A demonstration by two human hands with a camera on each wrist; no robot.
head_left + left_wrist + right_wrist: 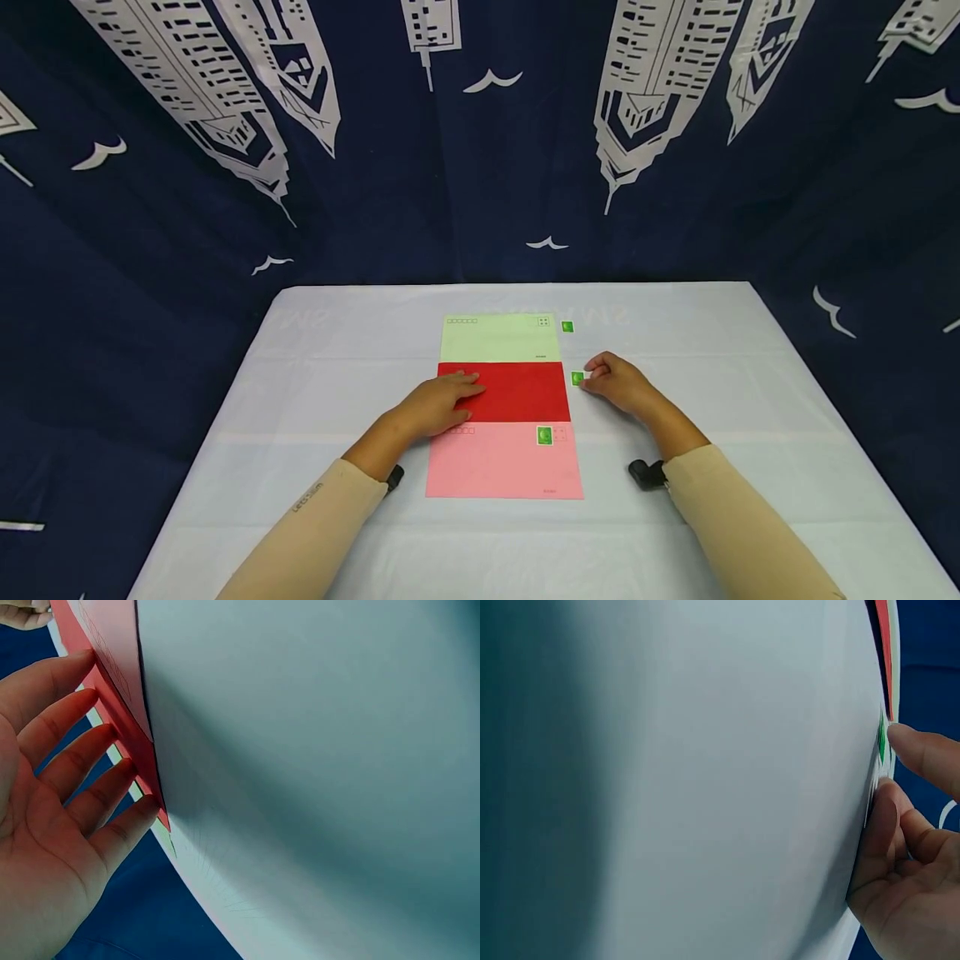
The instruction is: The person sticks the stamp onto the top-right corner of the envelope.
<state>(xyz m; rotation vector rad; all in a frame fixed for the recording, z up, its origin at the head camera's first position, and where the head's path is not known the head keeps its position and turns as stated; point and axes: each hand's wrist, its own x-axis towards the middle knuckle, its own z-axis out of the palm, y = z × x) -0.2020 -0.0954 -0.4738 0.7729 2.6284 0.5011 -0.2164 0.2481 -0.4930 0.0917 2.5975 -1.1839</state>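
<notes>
My left hand [438, 402] rests with spread fingers on a red envelope [525, 392]. In the left wrist view, its fingertips [112, 731] touch the red paper. A small green stamp [577, 378] with a white border lies just right of the red envelope. My right hand [618, 383] is at this stamp, its thumb near the lower right edge. The right wrist view shows the thumb [911, 746] beside the stamp [882, 741], apart from the bent fingers. Below, a pink envelope [502, 471] carries another green stamp [544, 435] near its upper right corner.
A light green envelope [498, 342] adjoins the red one at the far side, with a green stamp [567, 327] to its right. All lie on a white-covered table [337, 350]. Behind hangs a dark blue cloth [450, 183] with white building prints.
</notes>
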